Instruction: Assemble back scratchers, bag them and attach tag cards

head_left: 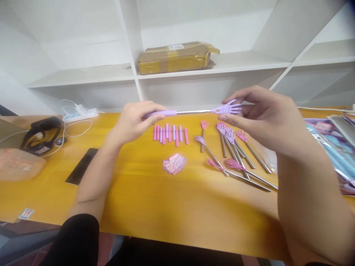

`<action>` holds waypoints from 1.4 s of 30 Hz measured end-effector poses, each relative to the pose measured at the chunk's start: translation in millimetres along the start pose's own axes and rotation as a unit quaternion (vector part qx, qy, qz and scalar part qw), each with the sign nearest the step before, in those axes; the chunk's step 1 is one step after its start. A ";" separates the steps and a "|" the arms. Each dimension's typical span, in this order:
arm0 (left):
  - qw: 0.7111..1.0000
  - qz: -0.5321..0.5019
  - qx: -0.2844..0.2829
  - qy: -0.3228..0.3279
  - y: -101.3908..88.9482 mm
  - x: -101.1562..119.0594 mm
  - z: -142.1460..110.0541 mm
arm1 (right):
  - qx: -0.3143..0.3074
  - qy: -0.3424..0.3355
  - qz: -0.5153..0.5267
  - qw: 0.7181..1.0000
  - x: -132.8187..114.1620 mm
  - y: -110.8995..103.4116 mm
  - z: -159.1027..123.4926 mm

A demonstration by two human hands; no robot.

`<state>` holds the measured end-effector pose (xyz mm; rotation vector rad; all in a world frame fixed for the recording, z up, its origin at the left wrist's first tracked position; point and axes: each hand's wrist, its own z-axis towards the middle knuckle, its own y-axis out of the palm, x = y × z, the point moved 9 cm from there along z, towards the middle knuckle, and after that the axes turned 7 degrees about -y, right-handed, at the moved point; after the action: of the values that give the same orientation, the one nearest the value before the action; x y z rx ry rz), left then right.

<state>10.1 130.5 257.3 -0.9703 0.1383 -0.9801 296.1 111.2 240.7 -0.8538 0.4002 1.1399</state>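
A telescopic back scratcher [194, 111] with a lilac grip, a thin metal rod and a lilac hand-shaped head is held level above the table. My left hand [141, 120] is closed around its lilac grip. At the other end, my right hand [257, 118] has thumb and fingers about the claw head; part of that contact is hidden. Below lie several pink and lilac grip tubes [169, 133] in a row. A small pile of pink printed cards [174, 164] is nearer me. To the right are several back scratchers [235, 147] with bare metal rods and pink or lilac heads.
A taped cardboard parcel [177, 59] sits on the white shelf behind. Leftward are a power strip [80, 113] with cables, a black headset [41, 135] and a dark flat object [81, 166]. Plastic-wrapped packages [332, 147] lie at the right edge of the wooden table [166, 207].
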 end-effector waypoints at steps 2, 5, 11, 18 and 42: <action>1.000 0.005 -0.015 -0.008 -3.8 -5.0 0.1 | -0.018 -0.058 -0.079 0.995 -7.5 3.5 -0.1; 0.996 0.057 -0.066 -0.003 1.9 -5.5 -1.5 | -0.078 -0.127 -0.176 0.973 -12.0 17.8 -2.4; 0.977 0.142 -0.162 0.009 25.9 6.7 -10.2 | -0.166 -0.105 -0.197 0.960 -1.9 49.0 -8.9; 0.970 0.176 -0.159 0.053 30.9 29.1 -17.2 | -0.190 -0.066 -0.248 0.948 -1.5 62.5 -16.9; 0.959 0.243 -0.137 0.052 34.8 32.6 -17.7 | -0.166 -0.311 -0.396 0.848 -21.6 70.2 -26.1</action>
<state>42.4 101.4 230.9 -1.0683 0.5873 -0.5626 227.3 88.8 211.8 -0.7724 -0.6717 0.6365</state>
